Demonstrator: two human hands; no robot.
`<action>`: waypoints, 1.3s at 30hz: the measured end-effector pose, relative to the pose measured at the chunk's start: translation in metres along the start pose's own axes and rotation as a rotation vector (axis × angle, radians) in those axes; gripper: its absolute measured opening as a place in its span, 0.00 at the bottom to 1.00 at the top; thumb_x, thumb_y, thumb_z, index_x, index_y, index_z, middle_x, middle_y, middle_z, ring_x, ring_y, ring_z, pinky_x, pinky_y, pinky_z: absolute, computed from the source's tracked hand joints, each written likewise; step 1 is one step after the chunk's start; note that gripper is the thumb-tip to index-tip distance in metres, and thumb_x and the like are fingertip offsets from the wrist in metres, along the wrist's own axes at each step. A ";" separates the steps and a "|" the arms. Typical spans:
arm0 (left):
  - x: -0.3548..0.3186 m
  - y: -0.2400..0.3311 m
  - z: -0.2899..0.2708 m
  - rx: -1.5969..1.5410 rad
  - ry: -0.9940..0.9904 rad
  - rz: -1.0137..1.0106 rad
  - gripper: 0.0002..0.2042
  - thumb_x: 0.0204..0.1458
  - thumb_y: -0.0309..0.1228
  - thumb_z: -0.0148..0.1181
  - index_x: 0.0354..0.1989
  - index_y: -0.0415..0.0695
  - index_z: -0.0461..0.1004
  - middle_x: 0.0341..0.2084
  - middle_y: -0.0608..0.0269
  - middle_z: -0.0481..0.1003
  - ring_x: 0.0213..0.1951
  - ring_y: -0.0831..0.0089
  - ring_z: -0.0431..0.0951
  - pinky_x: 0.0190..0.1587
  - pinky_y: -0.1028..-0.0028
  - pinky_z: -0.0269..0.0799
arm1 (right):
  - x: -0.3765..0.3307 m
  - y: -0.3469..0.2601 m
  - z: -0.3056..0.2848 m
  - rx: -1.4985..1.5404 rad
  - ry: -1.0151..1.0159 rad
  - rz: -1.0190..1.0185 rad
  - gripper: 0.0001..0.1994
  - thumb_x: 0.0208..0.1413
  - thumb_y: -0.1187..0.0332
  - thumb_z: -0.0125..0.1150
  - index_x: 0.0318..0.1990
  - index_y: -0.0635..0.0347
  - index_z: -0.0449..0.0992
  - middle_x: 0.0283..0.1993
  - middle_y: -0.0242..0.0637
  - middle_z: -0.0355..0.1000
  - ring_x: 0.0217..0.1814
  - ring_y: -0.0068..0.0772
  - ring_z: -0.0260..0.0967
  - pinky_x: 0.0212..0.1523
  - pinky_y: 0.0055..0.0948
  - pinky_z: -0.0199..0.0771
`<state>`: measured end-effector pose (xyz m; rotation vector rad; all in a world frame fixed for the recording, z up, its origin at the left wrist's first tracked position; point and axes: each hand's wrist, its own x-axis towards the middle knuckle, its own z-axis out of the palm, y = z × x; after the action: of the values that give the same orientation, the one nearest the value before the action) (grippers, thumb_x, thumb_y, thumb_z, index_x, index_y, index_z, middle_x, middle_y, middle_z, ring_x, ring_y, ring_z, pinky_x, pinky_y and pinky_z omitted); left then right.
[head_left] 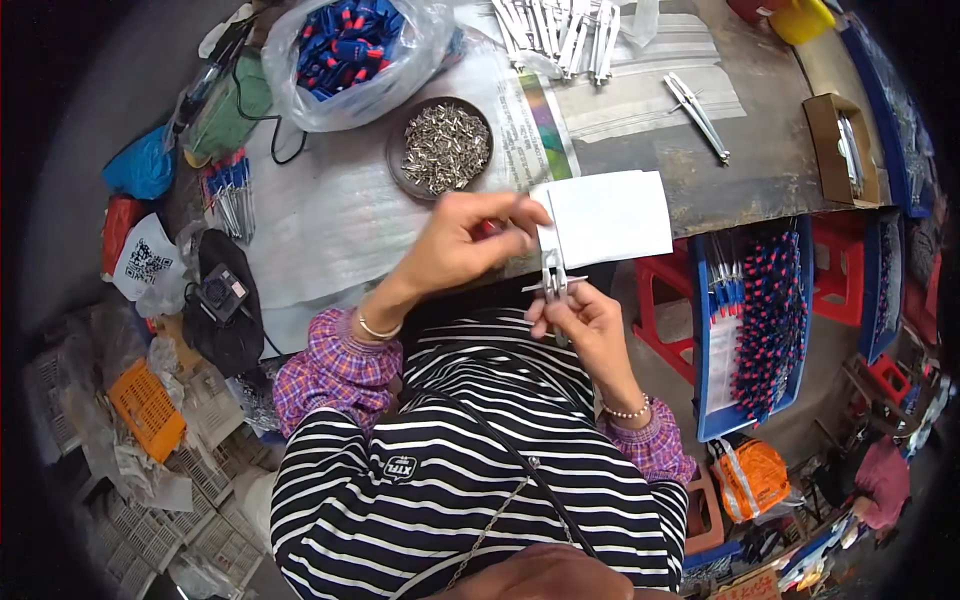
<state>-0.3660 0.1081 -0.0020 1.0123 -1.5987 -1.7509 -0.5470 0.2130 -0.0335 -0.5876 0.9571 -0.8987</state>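
Note:
My right hand point(590, 325) grips a silver metal tool part point(553, 275) with two prongs and a thin crosspiece, close in front of my body at the table edge. Just above its upper end, the fingers of my left hand point(465, 240) are drawn together. A bit of red shows between them, but the thing itself is mostly hidden. White paper point(615, 218) lies behind the metal part. Beyond my left hand stands a round dark bowl point(393, 165) full of small metal pins or rivets.
A clear bag point(290, 105) of blue-and-red handles stands at the back left. Silver metal parts point(570, 35) lie at the back, with another pair point(700, 120) nearer. A blue tray point(722, 385) of blue-and-red-handled tools sits at right beside red stools point(665, 310).

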 end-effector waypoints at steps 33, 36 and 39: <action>0.045 0.045 -0.162 1.394 0.505 0.455 0.20 0.39 0.18 0.57 0.43 0.51 0.74 0.45 0.59 0.70 0.41 0.56 0.73 0.41 0.65 0.70 | 0.008 0.017 -0.003 0.090 0.041 0.098 0.10 0.56 0.75 0.49 0.43 0.73 0.67 0.32 0.40 0.70 0.28 0.21 0.65 0.33 0.21 0.71; 0.051 0.048 -0.164 1.353 0.469 0.404 0.17 0.39 0.18 0.57 0.40 0.49 0.74 0.42 0.60 0.71 0.38 0.57 0.74 0.39 0.66 0.71 | 0.011 0.024 -0.006 0.156 0.026 0.079 0.10 0.56 0.76 0.48 0.44 0.73 0.67 0.31 0.39 0.70 0.27 0.20 0.65 0.34 0.22 0.72; 0.052 0.048 -0.164 1.241 0.459 0.374 0.16 0.39 0.17 0.56 0.38 0.48 0.74 0.38 0.61 0.73 0.36 0.57 0.75 0.37 0.66 0.71 | 0.006 0.021 -0.007 0.131 0.057 0.072 0.10 0.57 0.76 0.48 0.44 0.73 0.67 0.31 0.38 0.70 0.27 0.19 0.65 0.35 0.22 0.73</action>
<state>-0.2648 -0.0338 0.0359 1.3317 -2.3020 -0.0964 -0.5440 0.2183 -0.0555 -0.4151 0.9565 -0.9103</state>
